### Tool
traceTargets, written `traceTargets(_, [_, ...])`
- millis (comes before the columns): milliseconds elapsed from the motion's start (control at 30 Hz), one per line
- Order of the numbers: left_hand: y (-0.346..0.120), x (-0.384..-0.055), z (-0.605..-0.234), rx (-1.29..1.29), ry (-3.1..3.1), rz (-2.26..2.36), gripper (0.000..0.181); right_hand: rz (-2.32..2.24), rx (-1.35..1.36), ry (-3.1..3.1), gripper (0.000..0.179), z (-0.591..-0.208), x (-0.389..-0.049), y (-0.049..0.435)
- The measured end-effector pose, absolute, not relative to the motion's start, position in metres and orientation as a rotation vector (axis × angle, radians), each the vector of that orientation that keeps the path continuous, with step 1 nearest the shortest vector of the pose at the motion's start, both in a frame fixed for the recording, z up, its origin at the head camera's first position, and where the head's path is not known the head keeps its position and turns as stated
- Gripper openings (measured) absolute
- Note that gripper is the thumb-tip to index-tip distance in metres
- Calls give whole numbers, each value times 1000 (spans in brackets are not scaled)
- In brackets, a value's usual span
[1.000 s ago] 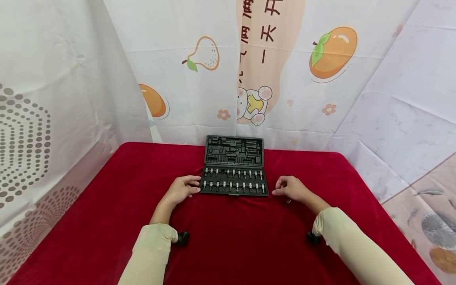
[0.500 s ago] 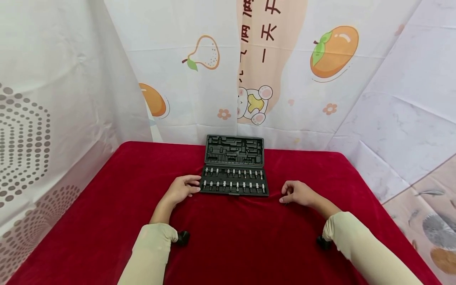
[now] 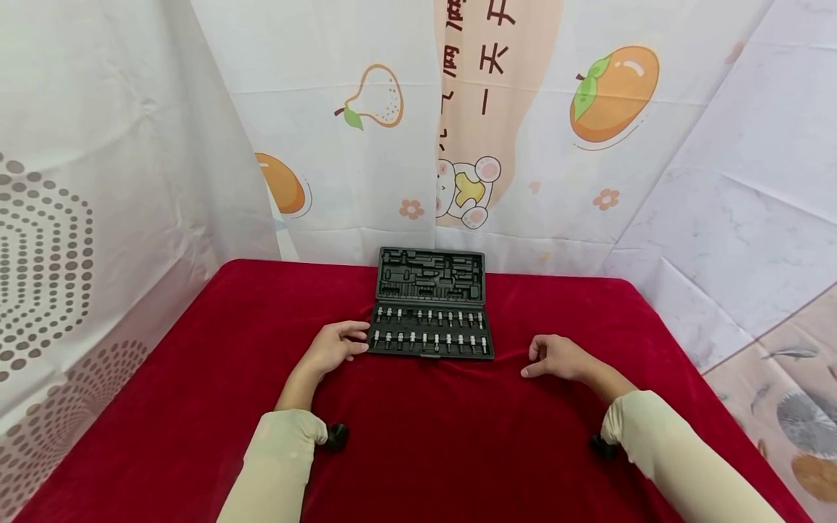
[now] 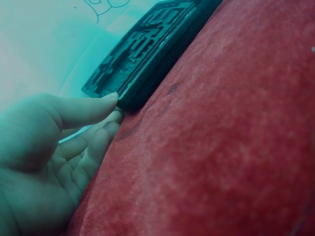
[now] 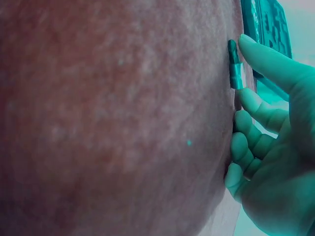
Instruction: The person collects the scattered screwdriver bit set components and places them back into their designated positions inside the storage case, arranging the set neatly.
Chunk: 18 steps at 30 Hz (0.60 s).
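Note:
A black socket case lies unfolded on the red cloth, its lid tilted up at the back. Two rows of silver-and-black bit sockets fill its base, with one gap in the back row. My left hand rests against the case's front left corner; in the left wrist view its thumb touches that corner. To the right of the case, my right hand is held low over the cloth. A loose bit socket lies there beside the thumb and index fingertips, visible in the right wrist view but hidden in the head view.
Red velvet cloth covers the table. White printed curtains hang close behind the case and along both sides. A dark wrist-worn device sits under my left sleeve cuff, and another dark device under the right.
My right hand has moved right and slightly toward me, away from the case. The loose bit socket, seen below that hand a second ago, is now hidden in the head view. My left hand stays still.

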<state>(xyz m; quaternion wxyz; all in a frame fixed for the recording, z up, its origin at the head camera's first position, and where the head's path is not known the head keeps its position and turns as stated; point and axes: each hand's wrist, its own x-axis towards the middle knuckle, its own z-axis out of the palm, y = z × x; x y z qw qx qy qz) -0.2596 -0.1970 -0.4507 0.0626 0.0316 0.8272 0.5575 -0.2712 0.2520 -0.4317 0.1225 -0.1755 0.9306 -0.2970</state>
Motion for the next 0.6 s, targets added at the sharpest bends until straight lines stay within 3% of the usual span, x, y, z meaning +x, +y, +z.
traceTargets(600, [-197,-259,-450,84,2491,1691,43,-845,-539,2798,31,-435,-265,250])
